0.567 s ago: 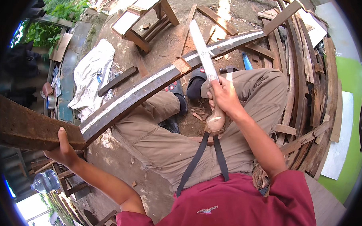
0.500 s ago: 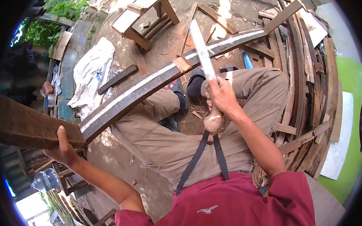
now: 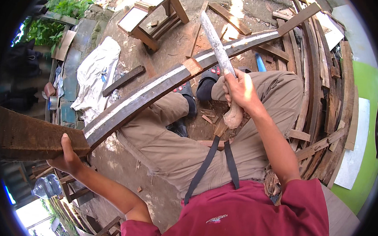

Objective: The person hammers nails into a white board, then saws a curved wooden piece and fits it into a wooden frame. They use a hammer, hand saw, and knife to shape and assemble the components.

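My right hand (image 3: 240,91) is wrapped round the wooden handle of a machete (image 3: 216,44). Its long pale blade points away and to the left, over a long curved wooden beam (image 3: 144,91). That dark beam slants across my lap, with a whitish stripe along its top and a freshly cut, lighter notch (image 3: 192,66) near its middle. On the left, my left hand (image 3: 67,155) grips the near edge of a thick brown timber (image 3: 38,137) joined or pressed to the beam's near end, thumb on its face. The left fingers are hidden beneath it.
A small wooden stool-like frame (image 3: 153,19) stands ahead. White cloth (image 3: 100,65) and a short dark wood strip (image 3: 123,80) lie on the left. Stacked planks (image 3: 315,81) fill the right side. A blue object (image 3: 260,63) lies beyond my right knee, and wood chips dot the ground.
My right hand and the machete have moved a little away and to the right, and the blade leans more to the left. My left hand keeps its hold on the timber.
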Action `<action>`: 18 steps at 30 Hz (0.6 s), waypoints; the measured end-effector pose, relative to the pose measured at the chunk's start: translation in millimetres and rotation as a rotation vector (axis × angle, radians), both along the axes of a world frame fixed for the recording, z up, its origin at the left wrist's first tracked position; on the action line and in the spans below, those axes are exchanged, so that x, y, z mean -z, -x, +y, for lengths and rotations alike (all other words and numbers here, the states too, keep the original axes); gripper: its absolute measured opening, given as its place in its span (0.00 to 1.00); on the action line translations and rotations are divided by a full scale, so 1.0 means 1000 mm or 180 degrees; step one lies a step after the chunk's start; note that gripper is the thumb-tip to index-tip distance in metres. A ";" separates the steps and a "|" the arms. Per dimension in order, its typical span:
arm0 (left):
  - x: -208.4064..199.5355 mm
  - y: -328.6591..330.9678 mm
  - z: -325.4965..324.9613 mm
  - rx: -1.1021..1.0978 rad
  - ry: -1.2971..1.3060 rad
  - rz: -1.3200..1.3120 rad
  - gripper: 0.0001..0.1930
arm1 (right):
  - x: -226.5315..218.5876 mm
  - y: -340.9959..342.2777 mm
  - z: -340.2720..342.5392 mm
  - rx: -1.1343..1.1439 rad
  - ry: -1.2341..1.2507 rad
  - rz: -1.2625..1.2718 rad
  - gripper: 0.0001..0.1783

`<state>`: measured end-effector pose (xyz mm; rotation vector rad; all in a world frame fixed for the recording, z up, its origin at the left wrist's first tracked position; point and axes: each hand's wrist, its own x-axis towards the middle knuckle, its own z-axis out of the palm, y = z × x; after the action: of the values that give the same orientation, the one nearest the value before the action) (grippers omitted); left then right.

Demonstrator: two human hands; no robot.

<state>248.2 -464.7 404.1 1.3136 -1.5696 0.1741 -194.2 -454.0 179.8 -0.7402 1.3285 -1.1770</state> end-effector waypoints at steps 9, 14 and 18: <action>0.004 0.006 0.010 -0.0045 0.0030 0.0073 0.28 | 0.005 -0.019 0.001 -0.0788 -0.0067 0.0004 0.18; 0.008 0.006 0.005 -0.0046 0.0199 0.0133 0.25 | 0.018 -0.032 0.011 -0.0747 0.0402 0.0698 0.18; 0.004 0.015 0.009 -0.0054 0.0113 0.0214 0.25 | -0.005 -0.020 0.002 -0.0343 -0.0046 -0.0153 0.19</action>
<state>233.3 -455.4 400.4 1.2926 -1.4929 0.1661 -174.6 -451.8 184.7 -0.7595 1.2410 -1.0918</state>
